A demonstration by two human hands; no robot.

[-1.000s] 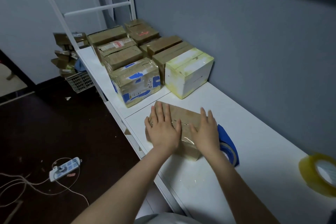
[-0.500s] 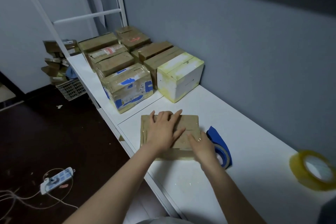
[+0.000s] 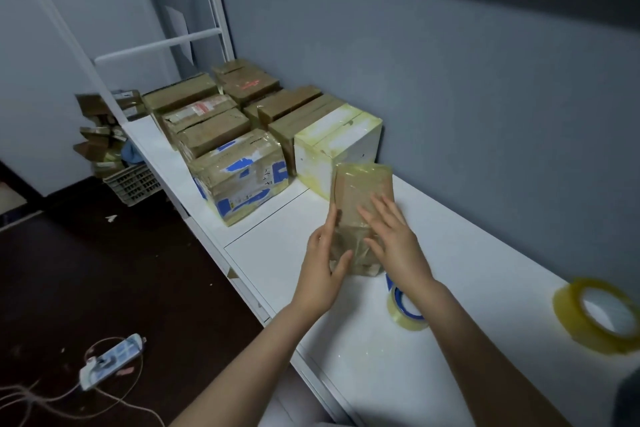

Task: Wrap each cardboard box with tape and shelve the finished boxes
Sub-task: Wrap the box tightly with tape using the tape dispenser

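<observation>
Centre of the frame: small cardboard box (image 3: 362, 204) stood on end on the white worktop (image 3: 467, 270), brown under glossy, yellowish clear tape, upper end just in front of the white box (image 3: 337, 146). Left hand (image 3: 322, 263) gripping its left edge, fingers up the side, thumb bent across the lower front. Right hand (image 3: 394, 239) laid flat on the front face, fingers straight and slightly spread, holding nothing.

Just below the right wrist, partly hidden by it: blue-cored tape roll (image 3: 405, 308) lying on the worktop. Far right edge of the frame, well apart: yellowish tape roll (image 3: 595, 315), blurred.

Upper centre, packed in two rows against the grey wall: taped boxes.
- White box nearest, edges streaked with yellowed tape, no writing visible.
- Beside it to the left, blue-printed box (image 3: 242, 177), with blue patches and a pale label of small print, too blurred to read.
- Further back, brown boxes (image 3: 214, 128), one with a red-and-white label (image 3: 204, 107), another with a red mark (image 3: 247, 83) on top; neither legible.

Upper left: white ladder frame (image 3: 159, 45). Left of the worktop on the dark floor: plastic basket (image 3: 133, 180) with cardboard scraps piled above it. Lower left: power strip (image 3: 110, 360) with trailing cables.
</observation>
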